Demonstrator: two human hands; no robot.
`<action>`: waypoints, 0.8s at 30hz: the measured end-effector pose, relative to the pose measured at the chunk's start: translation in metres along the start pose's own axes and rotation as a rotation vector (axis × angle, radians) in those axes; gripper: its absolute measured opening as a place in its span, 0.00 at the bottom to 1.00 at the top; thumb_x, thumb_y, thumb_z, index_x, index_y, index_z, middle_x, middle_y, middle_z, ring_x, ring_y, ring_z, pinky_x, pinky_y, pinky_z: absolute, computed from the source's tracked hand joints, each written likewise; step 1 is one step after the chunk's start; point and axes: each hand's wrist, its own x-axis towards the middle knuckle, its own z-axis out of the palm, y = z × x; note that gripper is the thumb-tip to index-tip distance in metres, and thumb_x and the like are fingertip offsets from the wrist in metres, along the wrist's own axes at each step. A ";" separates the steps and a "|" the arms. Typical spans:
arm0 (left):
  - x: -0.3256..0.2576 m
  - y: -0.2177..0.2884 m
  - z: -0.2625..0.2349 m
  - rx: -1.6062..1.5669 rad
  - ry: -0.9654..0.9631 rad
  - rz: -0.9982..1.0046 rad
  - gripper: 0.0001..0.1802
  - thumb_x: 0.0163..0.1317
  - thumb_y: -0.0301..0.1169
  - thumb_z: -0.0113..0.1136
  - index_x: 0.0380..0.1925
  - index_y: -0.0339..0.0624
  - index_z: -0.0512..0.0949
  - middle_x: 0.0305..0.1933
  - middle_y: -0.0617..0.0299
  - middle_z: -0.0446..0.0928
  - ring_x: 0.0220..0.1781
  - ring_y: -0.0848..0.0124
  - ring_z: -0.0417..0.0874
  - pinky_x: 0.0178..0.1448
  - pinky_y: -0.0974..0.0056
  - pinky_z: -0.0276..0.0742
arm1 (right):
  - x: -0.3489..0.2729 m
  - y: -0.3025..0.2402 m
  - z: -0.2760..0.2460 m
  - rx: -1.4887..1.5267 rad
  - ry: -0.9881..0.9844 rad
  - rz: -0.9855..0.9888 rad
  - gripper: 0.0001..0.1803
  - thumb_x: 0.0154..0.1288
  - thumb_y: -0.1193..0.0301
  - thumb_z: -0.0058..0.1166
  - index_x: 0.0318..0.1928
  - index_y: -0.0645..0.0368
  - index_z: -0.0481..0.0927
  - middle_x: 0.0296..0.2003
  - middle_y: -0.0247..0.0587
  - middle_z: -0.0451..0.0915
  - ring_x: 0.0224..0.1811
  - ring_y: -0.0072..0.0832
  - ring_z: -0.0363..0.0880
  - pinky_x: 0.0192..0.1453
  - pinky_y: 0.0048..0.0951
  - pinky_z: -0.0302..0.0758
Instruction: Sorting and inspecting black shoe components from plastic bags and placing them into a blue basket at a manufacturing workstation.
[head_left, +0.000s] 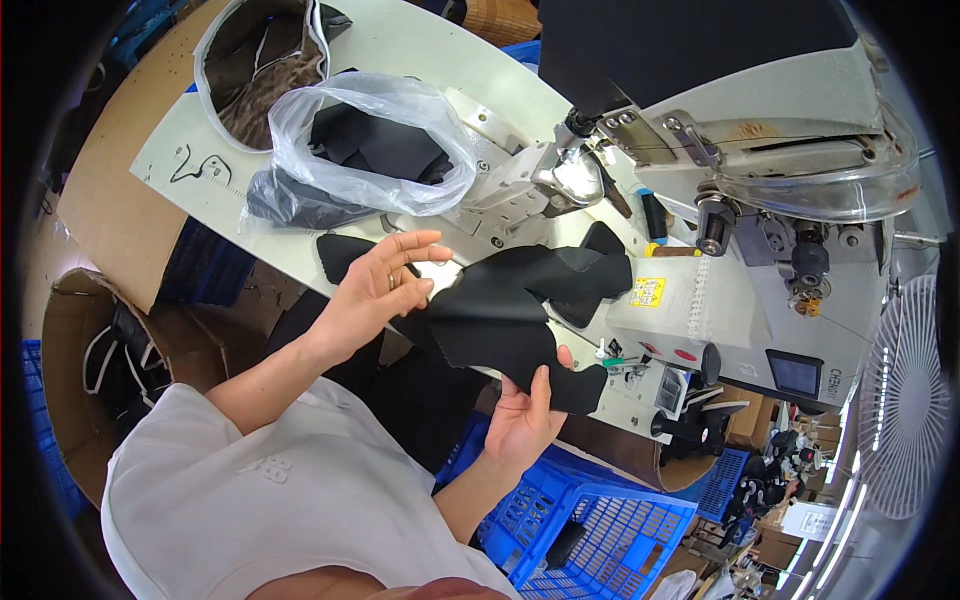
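Note:
A black cut piece of fabric (490,310) lies in front of me, with its near edge pinched in my right hand (525,420), thumb on top. At the left end of the fabric is my left hand (380,285), palm turned inward and fingers apart, with a ring on one finger. It seems to hold nothing; whether its lower fingers touch the fabric I cannot tell. More black pieces (600,270) lie beyond, towards the sewing machine (560,180), whose lamp is lit near the needle area.
A clear plastic bag (370,100) of black pieces and a fabric-lined round container (215,70) stand on the white table (165,150). Blue plastic baskets (610,520) sit below right. A cardboard box (75,400) stands at left, a white fan (910,400) at far right.

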 end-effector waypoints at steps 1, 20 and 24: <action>-0.002 -0.003 -0.001 0.106 0.009 -0.003 0.30 0.68 0.27 0.56 0.68 0.37 0.60 0.63 0.55 0.73 0.37 0.80 0.74 0.42 0.76 0.73 | 0.000 0.001 0.000 0.001 0.003 -0.002 0.18 0.74 0.79 0.43 0.62 0.65 0.68 0.55 0.55 0.75 0.54 0.38 0.81 0.50 0.36 0.87; -0.010 0.006 -0.042 0.121 0.288 0.176 0.06 0.67 0.26 0.62 0.37 0.41 0.73 0.38 0.68 0.78 0.38 0.83 0.76 0.39 0.75 0.72 | -0.017 0.013 0.008 -0.102 -0.015 0.113 0.14 0.73 0.77 0.48 0.56 0.62 0.75 0.46 0.44 0.80 0.45 0.28 0.83 0.51 0.36 0.85; -0.009 0.023 -0.069 0.288 0.365 0.309 0.08 0.64 0.23 0.64 0.36 0.38 0.73 0.39 0.67 0.76 0.39 0.83 0.76 0.35 0.77 0.72 | -0.010 0.016 0.006 -0.309 0.033 0.089 0.09 0.71 0.76 0.54 0.49 0.62 0.76 0.38 0.38 0.81 0.39 0.21 0.81 0.41 0.27 0.82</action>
